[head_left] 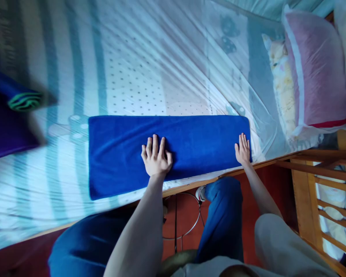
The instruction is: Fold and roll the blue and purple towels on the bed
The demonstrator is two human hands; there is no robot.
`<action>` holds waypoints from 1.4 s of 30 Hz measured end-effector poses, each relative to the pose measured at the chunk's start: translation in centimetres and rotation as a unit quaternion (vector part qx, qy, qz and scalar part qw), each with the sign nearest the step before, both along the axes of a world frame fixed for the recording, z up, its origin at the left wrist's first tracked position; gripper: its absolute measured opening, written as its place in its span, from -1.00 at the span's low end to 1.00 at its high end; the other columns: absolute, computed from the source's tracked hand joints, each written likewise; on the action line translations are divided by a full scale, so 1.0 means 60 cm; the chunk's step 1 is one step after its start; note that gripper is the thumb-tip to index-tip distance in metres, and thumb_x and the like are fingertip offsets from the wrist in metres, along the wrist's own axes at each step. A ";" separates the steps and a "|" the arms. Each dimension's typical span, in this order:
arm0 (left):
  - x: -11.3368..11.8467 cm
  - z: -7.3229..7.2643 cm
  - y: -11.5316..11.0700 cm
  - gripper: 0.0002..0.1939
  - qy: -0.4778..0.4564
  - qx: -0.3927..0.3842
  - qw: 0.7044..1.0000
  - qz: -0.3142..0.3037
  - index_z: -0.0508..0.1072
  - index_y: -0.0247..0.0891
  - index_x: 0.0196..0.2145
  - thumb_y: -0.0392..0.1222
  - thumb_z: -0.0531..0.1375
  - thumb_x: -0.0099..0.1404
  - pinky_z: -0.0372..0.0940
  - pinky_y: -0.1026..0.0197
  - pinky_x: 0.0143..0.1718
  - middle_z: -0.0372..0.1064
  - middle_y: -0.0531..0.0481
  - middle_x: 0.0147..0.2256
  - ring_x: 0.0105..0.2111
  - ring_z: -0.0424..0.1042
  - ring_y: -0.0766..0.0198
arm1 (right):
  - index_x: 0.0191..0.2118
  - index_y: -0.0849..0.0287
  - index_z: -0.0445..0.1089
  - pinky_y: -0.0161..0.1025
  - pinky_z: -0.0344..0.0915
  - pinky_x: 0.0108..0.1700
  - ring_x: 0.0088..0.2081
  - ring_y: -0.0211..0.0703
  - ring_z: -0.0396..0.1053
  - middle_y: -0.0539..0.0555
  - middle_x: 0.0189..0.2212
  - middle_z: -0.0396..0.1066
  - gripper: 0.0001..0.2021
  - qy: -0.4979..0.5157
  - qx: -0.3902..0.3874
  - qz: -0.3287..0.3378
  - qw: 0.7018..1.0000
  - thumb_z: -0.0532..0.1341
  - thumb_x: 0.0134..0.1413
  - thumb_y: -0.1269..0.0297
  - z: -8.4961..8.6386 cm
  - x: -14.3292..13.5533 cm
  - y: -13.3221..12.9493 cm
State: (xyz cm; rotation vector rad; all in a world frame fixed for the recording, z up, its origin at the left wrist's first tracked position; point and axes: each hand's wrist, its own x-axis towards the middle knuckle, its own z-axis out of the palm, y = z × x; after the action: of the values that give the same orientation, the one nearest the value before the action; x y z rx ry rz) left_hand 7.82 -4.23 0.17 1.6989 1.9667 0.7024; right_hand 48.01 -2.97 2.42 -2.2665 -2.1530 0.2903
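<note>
A blue towel [118,154], folded into a long strip, lies flat along the near edge of the bed. My left hand [157,157] rests on the towel near its middle, fingers spread and pointing away from me. At the towel's right end, my right hand [242,150] lies flat with its fingers stretched out. Neither hand grips anything. Faint creases run across the left half of the towel.
A rolled blue cloth with green edging [24,100] lies on a dark purple item [11,127] at the left. Pink pillow [320,65] and cat-print cushion [281,77] sit at the right. A wooden frame [307,192] stands at lower right, past the bed edge.
</note>
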 end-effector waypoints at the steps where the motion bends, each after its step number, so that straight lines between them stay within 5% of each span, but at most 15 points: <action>1: 0.000 -0.001 0.000 -0.34 0.003 0.001 1.000 0.001 0.26 -0.16 0.38 -0.11 0.10 0.34 -0.29 -0.32 0.46 -0.03 -0.13 0.46 0.47 -0.12 -0.13 | 0.51 0.26 -0.09 0.11 -0.16 0.50 0.51 -0.06 -0.15 0.23 0.50 -0.09 -0.36 0.002 0.002 -0.004 1.000 -0.20 0.45 0.13 -0.002 0.002 -0.006; 13: 0.005 0.005 0.004 -0.36 0.034 0.008 0.999 -0.013 0.26 -0.26 0.38 -0.14 0.02 0.37 -0.32 -0.28 0.47 -0.06 -0.19 0.46 0.48 -0.15 -0.08 | 0.50 0.31 -0.05 0.17 -0.19 0.50 0.52 0.05 -0.18 0.24 0.51 -0.13 -0.35 0.038 -0.032 -0.013 0.999 -0.08 0.42 0.13 0.003 0.008 0.013; 16: 0.007 0.012 0.001 -0.34 0.043 0.007 0.999 -0.030 0.20 -0.33 0.40 -0.15 0.00 0.39 -0.34 -0.29 0.47 -0.12 -0.24 0.47 0.49 -0.22 -0.07 | 0.41 0.33 0.17 0.26 -0.13 0.47 0.49 0.21 -0.08 0.32 0.47 -0.02 -0.40 0.088 -0.052 -0.060 0.993 0.07 0.34 0.17 0.033 -0.052 -0.004; 19: 0.021 0.026 -0.027 -0.35 0.058 0.007 0.994 -0.094 0.19 -0.38 0.41 -0.17 -0.01 0.40 -0.29 -0.29 0.46 -0.18 -0.29 0.48 0.50 -0.26 -0.07 | 0.25 0.29 0.40 0.13 0.03 0.45 0.41 0.17 0.12 0.31 0.37 0.22 -0.52 0.210 -0.020 -0.061 0.976 0.13 0.29 0.23 0.071 -0.168 -0.072; 22: 0.050 0.041 -0.084 -0.40 0.067 0.000 0.964 -0.256 0.27 -0.33 0.37 -0.19 -0.03 0.42 -0.21 -0.22 0.47 -0.10 -0.24 0.46 0.49 -0.18 -0.01 | 0.08 0.14 0.53 -0.01 0.34 0.26 0.14 0.04 0.46 0.22 0.08 0.53 -0.65 0.379 0.017 -0.116 0.918 0.13 0.30 0.21 0.092 -0.291 -0.167; 25: 0.078 0.049 -0.141 -0.41 0.068 -0.032 0.919 -0.387 0.30 -0.32 0.35 -0.23 0.02 0.39 -0.13 -0.12 0.48 0.03 -0.21 0.43 0.46 -0.03 0.05 | -0.13 0.16 0.56 -0.16 0.52 -0.17 -0.29 -0.08 0.57 0.14 -0.26 0.62 -0.78 0.534 -0.042 -0.237 0.810 0.22 0.22 0.20 0.087 -0.369 -0.232; 28: 0.083 0.052 -0.164 -0.40 0.054 -0.064 0.909 -0.408 0.35 -0.31 0.31 -0.31 0.06 0.33 0.02 -0.06 0.44 0.16 -0.19 0.38 0.40 0.13 0.09 | -0.27 0.18 0.49 -0.32 0.41 -0.44 -0.50 -0.21 0.49 0.03 -0.47 0.55 -0.87 0.626 -0.072 -0.375 0.680 0.28 0.13 0.23 0.075 -0.395 -0.239; 31: 0.064 0.057 -0.143 -0.49 0.037 -0.098 0.923 -0.369 0.52 -0.19 0.17 -0.33 0.04 0.34 0.26 0.05 0.32 0.44 -0.11 0.20 0.24 0.39 0.12 | -0.34 0.16 0.42 -0.37 0.35 -0.51 -0.54 -0.23 0.47 -0.04 -0.55 0.51 -0.92 0.659 -0.070 -0.459 0.592 0.30 0.07 0.28 0.069 -0.398 -0.215; 34: 0.042 0.068 -0.096 -0.54 0.044 -0.112 0.941 -0.315 0.61 -0.16 0.03 -0.33 0.01 0.36 0.37 0.11 0.21 0.57 -0.09 0.03 0.08 0.53 0.13 | -0.37 0.13 0.38 -0.38 0.34 -0.49 -0.55 -0.24 0.46 -0.07 -0.56 0.50 -0.92 0.669 -0.066 -0.504 0.543 0.30 0.03 0.31 0.064 -0.402 -0.198; 37: 0.034 0.074 -0.038 -0.55 0.070 -0.081 0.949 -0.296 0.61 -0.22 0.03 -0.36 0.03 0.34 0.35 0.08 0.23 0.54 -0.15 0.08 0.12 0.49 0.09 | -0.38 0.13 0.38 -0.39 0.36 -0.45 -0.54 -0.28 0.46 -0.05 -0.52 0.52 -0.90 0.673 -0.067 -0.529 0.513 0.31 0.02 0.29 0.051 -0.411 -0.196; 42: 0.063 0.063 0.058 -0.51 0.129 -0.078 0.937 -0.315 0.49 -0.26 0.19 -0.30 0.07 0.34 0.26 -0.09 0.31 0.29 -0.20 0.32 0.32 0.25 -0.04 | -0.33 0.10 0.39 -0.31 0.42 -0.39 -0.44 -0.19 0.53 0.04 -0.44 0.56 -0.84 0.667 -0.083 -0.537 0.510 0.34 0.01 0.18 0.024 -0.417 -0.196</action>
State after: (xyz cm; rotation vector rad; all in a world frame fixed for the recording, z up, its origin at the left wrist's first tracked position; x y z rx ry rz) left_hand 11.62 -0.77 3.95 2.2278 1.4238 0.0911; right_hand 22.99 -14.70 3.88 -1.6702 0.1149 1.4484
